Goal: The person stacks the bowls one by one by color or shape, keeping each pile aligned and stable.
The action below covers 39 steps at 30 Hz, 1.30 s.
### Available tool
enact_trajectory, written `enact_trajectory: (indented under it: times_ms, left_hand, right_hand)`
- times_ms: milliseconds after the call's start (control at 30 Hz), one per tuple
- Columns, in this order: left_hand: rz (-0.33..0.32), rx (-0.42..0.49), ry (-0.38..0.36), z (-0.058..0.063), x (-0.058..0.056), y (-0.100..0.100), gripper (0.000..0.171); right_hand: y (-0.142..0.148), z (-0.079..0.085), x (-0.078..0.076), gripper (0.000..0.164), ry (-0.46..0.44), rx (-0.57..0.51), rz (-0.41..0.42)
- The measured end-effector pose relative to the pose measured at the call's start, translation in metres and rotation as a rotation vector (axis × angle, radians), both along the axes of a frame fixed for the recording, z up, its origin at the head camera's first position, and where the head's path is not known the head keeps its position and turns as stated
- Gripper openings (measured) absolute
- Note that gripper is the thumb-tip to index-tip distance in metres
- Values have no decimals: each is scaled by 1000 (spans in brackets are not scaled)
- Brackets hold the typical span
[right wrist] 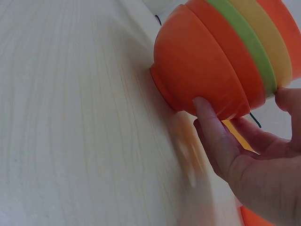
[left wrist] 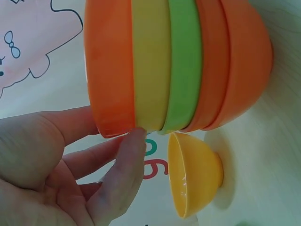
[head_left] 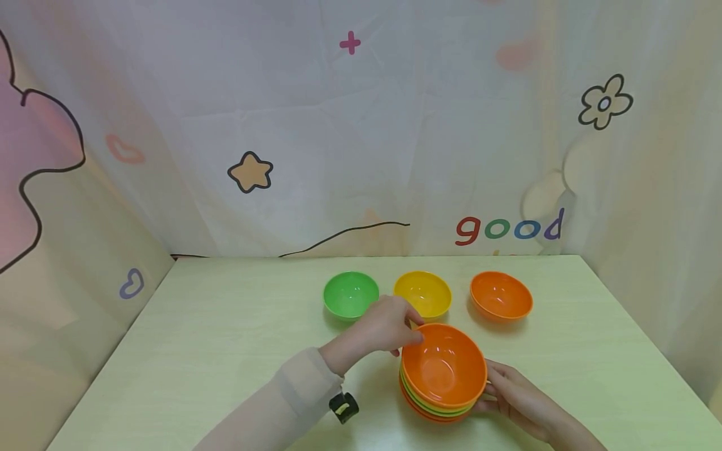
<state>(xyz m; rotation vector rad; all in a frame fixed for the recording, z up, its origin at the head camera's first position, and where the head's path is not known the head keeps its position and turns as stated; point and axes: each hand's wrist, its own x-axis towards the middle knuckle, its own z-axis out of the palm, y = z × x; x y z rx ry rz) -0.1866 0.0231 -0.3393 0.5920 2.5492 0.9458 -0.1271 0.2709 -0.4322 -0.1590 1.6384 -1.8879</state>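
Observation:
A nested stack of bowls stands on the table in front of me: a top orange bowl (head_left: 445, 363), then a yellow bowl (left wrist: 151, 61), a green bowl (left wrist: 186, 61) and two orange bowls (right wrist: 197, 61) at the bottom. My left hand (head_left: 389, 326) pinches the top orange bowl's rim at its left, thumb inside and fingers outside. On the stack's right side, my right hand (head_left: 519, 398) grips it, the thumb high by the green and yellow bowls and the fingers against the lowest orange bowls.
Behind the stack, a single green bowl (head_left: 350, 295), a single yellow bowl (head_left: 423, 294) and a single orange bowl (head_left: 501, 295) stand in a row. A printed curtain (head_left: 361, 138) hangs along the back edge of the pale table (head_left: 225, 313).

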Motion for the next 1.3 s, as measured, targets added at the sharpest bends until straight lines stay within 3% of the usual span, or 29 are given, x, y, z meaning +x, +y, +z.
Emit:
enact_trajectory:
  times_ms: [300, 733, 1000, 1300]
  left_hand:
    - [11, -3, 106, 2, -9, -8, 28]
    - [65, 64, 164, -5, -21, -29, 27]
    - [162, 42, 192, -10, -37, -44, 30]
    - [251, 45, 253, -23, -52, -63, 29]
  right_hand:
    - [-1, 0, 0, 65, 0, 4, -1]
    - [-1, 0, 0, 62, -1, -20, 11]
    - [0, 0, 1, 61, 1, -33, 16]
    - [0, 1, 0, 62, 0, -23, 14]
